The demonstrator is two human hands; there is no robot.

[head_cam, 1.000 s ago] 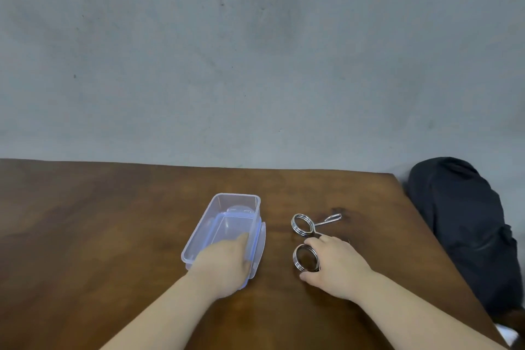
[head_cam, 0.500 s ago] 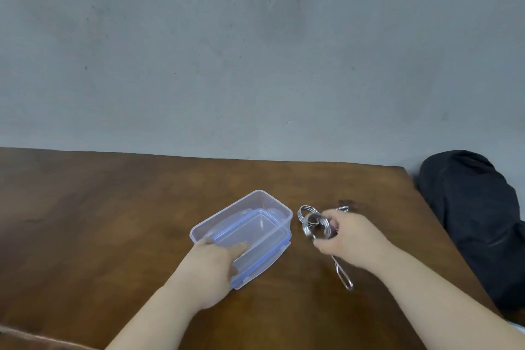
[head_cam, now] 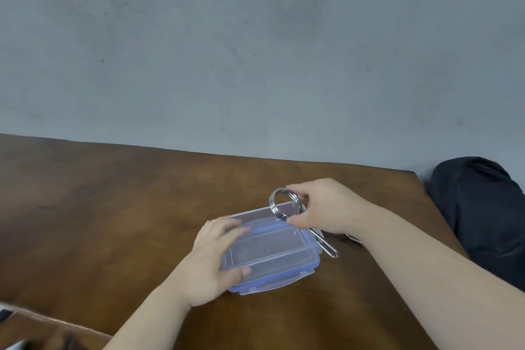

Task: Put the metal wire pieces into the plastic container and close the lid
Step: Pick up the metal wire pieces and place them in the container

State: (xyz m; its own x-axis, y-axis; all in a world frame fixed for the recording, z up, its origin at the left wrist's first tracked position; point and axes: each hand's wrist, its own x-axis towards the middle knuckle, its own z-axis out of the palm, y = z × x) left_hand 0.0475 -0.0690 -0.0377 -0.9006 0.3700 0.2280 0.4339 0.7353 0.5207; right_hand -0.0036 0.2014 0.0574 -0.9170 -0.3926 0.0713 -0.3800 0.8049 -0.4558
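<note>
A clear plastic container (head_cam: 272,253) with a blue rim lies on the brown table, its lid under it. My left hand (head_cam: 210,261) grips the container's left end, thumb on the near side and fingers on the far wall. My right hand (head_cam: 321,207) holds a metal wire piece (head_cam: 284,204), a coiled ring with a long handle loop, lifted over the container's far right corner. The handle loop hangs down past the right wall. A second wire piece (head_cam: 353,238) shows only as a sliver behind my right wrist.
The wooden table (head_cam: 113,207) ends at a grey wall behind. A dark bag (head_cam: 483,213) lies beyond the table's right edge. The table's near edge shows at the lower left.
My right hand picked up the coiled wire piece and lifted it over the container. My left hand turned the container from lengthwise to crosswise and shifted its grip to the left end.
</note>
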